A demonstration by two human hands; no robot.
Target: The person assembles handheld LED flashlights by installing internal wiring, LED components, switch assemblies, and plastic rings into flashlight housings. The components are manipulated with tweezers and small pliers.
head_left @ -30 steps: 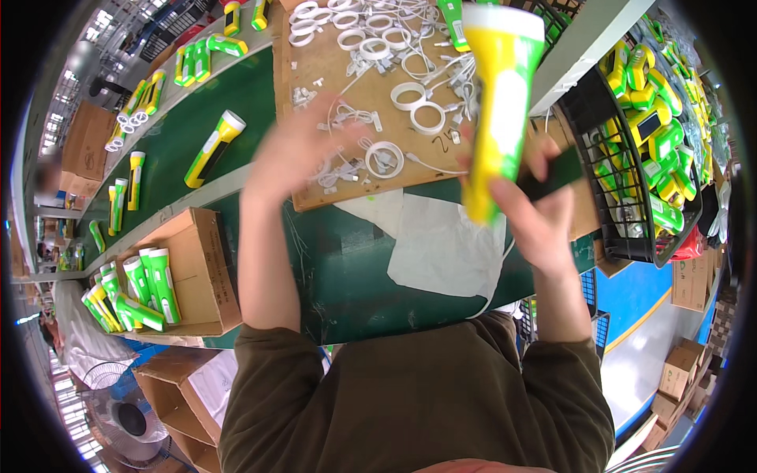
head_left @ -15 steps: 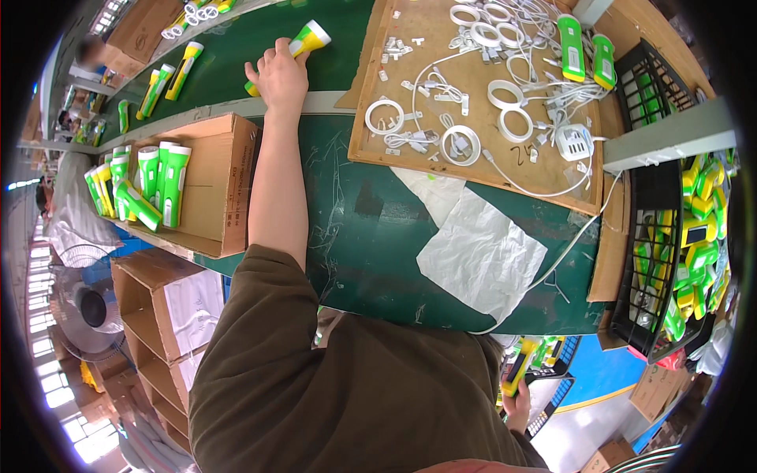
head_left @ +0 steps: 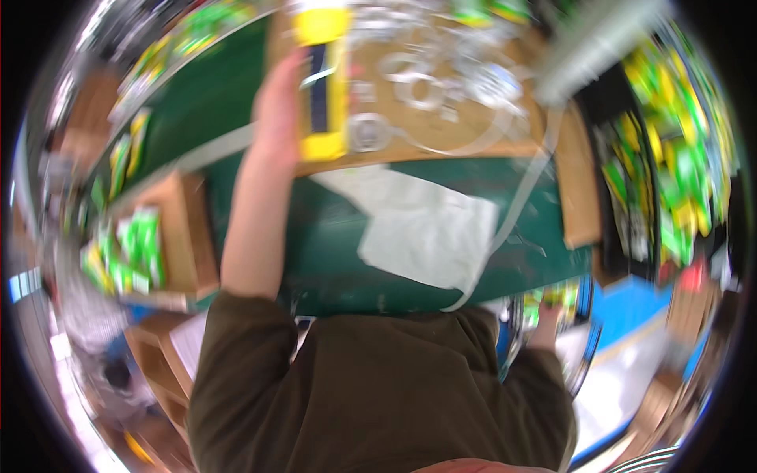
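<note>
Lifted clear of the green belt point(head_left: 209, 94) within the last half-second, and so now in hand, a yellow flashlight point(head_left: 335, 94) is gripped by the left hand point(head_left: 276, 114) over the board's point(head_left: 449, 130) near left corner, while beyond the tabletop's point(head_left: 331, 236) near right corner the right hand point(head_left: 550, 314) is too blurred to tell open from closed.

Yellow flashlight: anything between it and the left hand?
Nothing visible: the left hand holds the flashlight directly. The brown board with the cables shows behind the flashlight, not between the two.

workshop: green bench point(head_left: 327, 264), massed flashlights point(head_left: 684, 169)
</note>
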